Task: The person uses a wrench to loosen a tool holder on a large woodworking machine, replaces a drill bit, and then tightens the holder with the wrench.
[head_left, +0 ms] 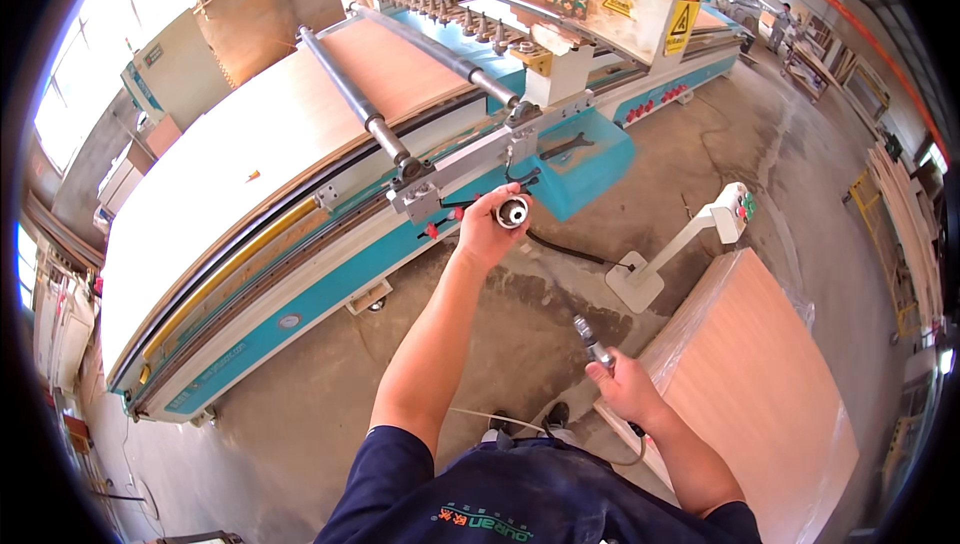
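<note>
My left hand (490,228) is raised beside the machine, its fingers wrapped round a tool holder (512,212) with a pale ring and a dark, hollow metal end turned up. Lower and to the right, my right hand (630,391) is closed on an air blow gun (593,342) with a slim metal body. The gun's tip points up and to the left, apart from the tool holder. A thin hose (638,454) loops from below that hand toward my waist. Just beyond my left hand, a dark wrench (566,147) lies on the machine's translucent blue tray (600,169).
A long CNC router (340,284) runs across the left, with two steel rollers (355,94) over its wood panels. Several tool holders (450,10) line its gantry. On the right stand a control pedestal (634,284) and a film-wrapped panel stack (760,384). A distant person (780,26) stands far right.
</note>
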{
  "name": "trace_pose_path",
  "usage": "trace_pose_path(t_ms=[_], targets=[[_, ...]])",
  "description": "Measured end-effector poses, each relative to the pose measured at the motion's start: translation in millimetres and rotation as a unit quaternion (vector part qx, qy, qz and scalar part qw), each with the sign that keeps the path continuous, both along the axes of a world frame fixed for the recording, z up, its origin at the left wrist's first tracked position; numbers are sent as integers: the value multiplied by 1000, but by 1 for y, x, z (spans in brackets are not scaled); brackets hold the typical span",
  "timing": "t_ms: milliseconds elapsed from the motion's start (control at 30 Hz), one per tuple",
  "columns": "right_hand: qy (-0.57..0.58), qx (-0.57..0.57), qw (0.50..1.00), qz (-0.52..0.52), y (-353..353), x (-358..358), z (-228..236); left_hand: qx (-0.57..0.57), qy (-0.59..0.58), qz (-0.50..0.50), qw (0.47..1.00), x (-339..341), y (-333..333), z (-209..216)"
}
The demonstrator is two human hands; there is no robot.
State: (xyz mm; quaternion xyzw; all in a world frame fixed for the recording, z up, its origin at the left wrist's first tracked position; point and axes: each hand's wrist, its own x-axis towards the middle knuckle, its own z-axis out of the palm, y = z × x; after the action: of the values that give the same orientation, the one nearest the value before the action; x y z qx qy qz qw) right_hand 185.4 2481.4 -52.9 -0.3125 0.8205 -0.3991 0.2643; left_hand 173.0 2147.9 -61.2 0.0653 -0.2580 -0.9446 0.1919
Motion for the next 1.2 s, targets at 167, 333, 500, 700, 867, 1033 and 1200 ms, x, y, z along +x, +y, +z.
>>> trace_pose_path(t_ms=[167,333,500,700,867,1033,1200], targets=[[35,-6,998,-45,-8,-11,11,-25,34,1,999,-22,3,1],[45,-29,997,-50,-14,-11,25,-14,32,24,999,-31,14,24],[-53,-77,992,-85,-12,-23,10,-155,-4,45,987,-35,4,32],[-122,-82,985,-94,-16,-33,-1,-289,-78,100,949,-23,-4,45],[-82,-60,992,-69,-29,-41,-2,-679,-76,213,699,-3,-12,60],[23,-12,1000,-16,-44,-57,34,-839,6,292,459,-4,-23,76],[88,64,984,143,-55,-84,57,-843,1,312,439,-40,-44,80]])
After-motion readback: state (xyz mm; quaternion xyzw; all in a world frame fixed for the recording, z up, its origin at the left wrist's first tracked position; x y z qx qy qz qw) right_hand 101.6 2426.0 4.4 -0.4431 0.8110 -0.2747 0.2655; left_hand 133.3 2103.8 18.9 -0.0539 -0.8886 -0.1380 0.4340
